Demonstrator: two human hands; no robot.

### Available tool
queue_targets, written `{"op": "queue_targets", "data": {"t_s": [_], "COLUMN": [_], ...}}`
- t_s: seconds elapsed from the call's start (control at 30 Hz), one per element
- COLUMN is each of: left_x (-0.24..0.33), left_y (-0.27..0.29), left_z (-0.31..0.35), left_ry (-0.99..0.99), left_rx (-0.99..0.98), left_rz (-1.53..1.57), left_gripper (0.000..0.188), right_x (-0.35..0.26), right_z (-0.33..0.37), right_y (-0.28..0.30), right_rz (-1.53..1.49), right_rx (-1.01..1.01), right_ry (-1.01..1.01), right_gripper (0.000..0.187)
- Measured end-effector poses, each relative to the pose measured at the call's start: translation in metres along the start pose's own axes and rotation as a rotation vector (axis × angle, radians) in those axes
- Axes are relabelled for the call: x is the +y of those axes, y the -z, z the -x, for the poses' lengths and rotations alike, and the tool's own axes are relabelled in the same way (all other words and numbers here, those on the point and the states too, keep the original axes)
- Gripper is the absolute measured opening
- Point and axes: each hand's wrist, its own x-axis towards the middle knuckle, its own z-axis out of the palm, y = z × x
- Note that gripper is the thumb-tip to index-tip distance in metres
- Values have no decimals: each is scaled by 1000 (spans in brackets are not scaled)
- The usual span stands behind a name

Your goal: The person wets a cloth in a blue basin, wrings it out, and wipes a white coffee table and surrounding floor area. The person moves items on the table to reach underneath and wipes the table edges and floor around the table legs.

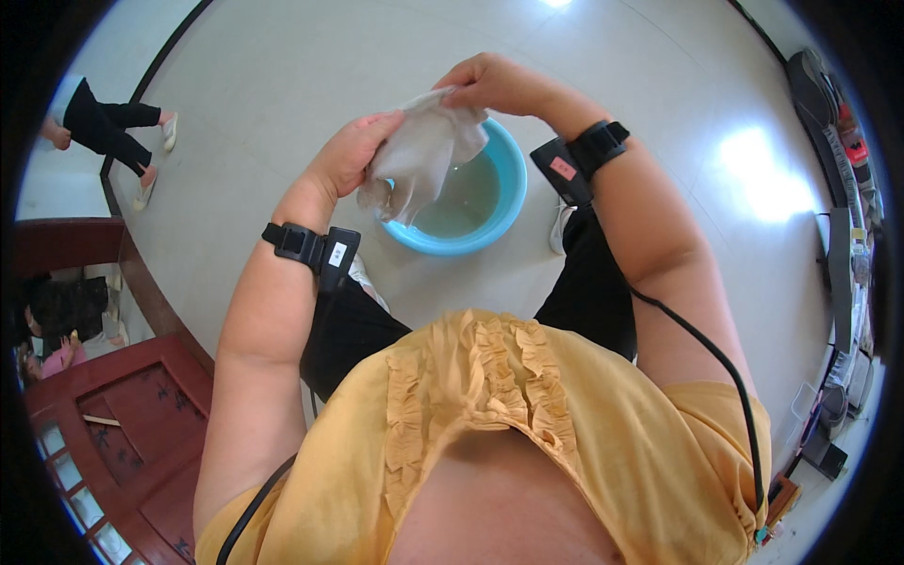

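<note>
A thin, wet-looking whitish cloth [421,151] hangs stretched between my two hands above a light-blue plastic basin [508,184]. My left hand [356,151] grips the cloth's left edge, thumb on top. Farther off and to the right, my right hand [488,83] pinches its upper corner. The lower left part of the cloth droops in folds over the basin's left rim; whether it touches the rim I cannot tell. Cloudy greyish water [461,202] fills the bottom of the basin, which stands on the floor between my feet.
Pale glossy tiles make up the floor [640,85]. At the left stand a dark red wooden door [141,424] and a person in black trousers [108,122]; another person shows partly behind the door. Assorted items [852,188] line the right wall. Black devices with cables are strapped to my forearms.
</note>
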Motion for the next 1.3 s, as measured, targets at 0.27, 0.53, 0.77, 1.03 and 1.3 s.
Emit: {"op": "queue_targets", "data": {"t_s": [0.27, 0.53, 0.77, 1.03, 1.3], "left_x": [-13, 1, -15, -11, -27], "left_y": [36, 30, 30, 36, 34], "left_z": [-9, -5, -25, -22, -26], "left_ry": [-49, -770, -798, -878, -993], "left_rx": [310, 725, 645, 756, 863], "left_rz": [-942, -867, -1147, -1155, -1642], "left_gripper": [26, 25, 39, 49, 34], "right_x": [6, 48, 50, 22, 31], "right_z": [9, 18, -7, 3, -7], "right_y": [26, 59, -13, 7, 4], "right_rz": [128, -713, -162, -259, -95], "right_rx": [158, 217, 228, 479, 452], "right_ry": [-10, -5, -110, -77, -63], "right_gripper": [29, 32, 33, 39, 48]}}
